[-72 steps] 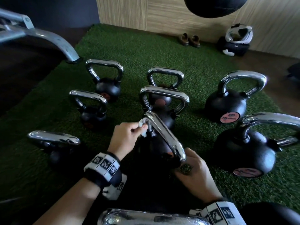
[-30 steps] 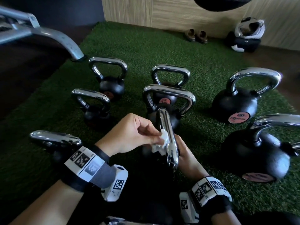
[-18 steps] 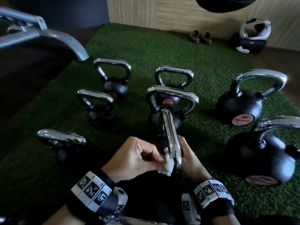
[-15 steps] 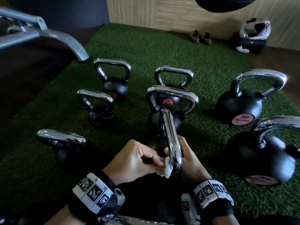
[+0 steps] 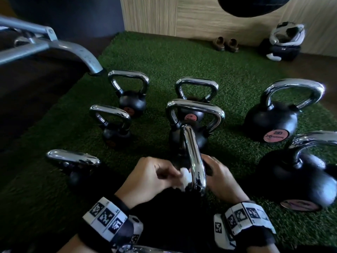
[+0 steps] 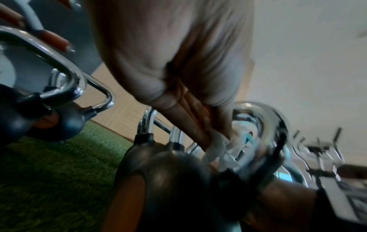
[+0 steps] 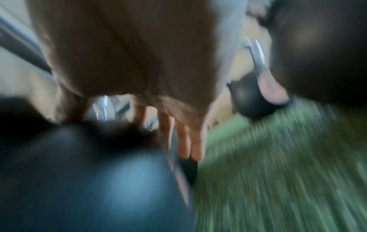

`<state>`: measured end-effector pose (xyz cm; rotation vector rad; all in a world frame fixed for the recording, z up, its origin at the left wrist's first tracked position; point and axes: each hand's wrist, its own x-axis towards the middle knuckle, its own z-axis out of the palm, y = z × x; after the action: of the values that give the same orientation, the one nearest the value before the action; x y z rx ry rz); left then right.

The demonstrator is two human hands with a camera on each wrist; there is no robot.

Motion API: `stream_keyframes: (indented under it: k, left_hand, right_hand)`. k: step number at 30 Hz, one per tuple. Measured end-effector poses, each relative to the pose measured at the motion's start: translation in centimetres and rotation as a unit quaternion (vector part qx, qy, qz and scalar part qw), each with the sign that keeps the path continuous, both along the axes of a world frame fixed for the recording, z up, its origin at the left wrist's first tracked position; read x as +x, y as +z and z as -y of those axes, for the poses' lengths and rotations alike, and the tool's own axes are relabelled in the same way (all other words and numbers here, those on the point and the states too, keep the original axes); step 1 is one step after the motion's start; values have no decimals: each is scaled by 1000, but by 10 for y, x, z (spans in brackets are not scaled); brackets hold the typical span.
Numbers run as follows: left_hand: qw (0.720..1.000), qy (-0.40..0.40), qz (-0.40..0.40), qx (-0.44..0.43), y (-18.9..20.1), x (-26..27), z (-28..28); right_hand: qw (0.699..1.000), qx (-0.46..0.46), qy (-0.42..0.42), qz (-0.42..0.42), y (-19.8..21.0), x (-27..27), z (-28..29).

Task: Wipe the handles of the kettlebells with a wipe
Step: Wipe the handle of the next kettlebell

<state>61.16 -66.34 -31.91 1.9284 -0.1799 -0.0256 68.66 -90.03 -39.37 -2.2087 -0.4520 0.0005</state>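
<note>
Left hand point(image 5: 153, 178) pinches the wipe point(image 5: 185, 177) against the near kettlebell's chrome handle point(image 5: 194, 161); right hand point(image 5: 221, 177), fingers straight, steadies it. Several other kettlebells point(image 5: 271, 117) likely remain.

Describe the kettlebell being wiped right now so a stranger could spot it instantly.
On the green turf mat, find the middle column of three kettlebells; it is the nearest kettlebell of them. Unlike its neighbours, its chrome handle is seen edge-on, with the left hand pressing a white wipe against it and the right hand steadying it.
</note>
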Motion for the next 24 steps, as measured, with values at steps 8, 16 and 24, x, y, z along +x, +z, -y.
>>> stream_keyframes:
  k: [8,16,24]
  left_hand:
    - [958,120,-59,-254,62,23,-11]
    - [947,66,-122,-289,86,41,7]
    - [972,31,-119,-201,78,40,6]
  right_hand:
    - [979,142,-5,144,121,-16,-9]
    - [966,193,45,165,149,-6,-39]
    - [962,175,14,209,132,-7,-35]
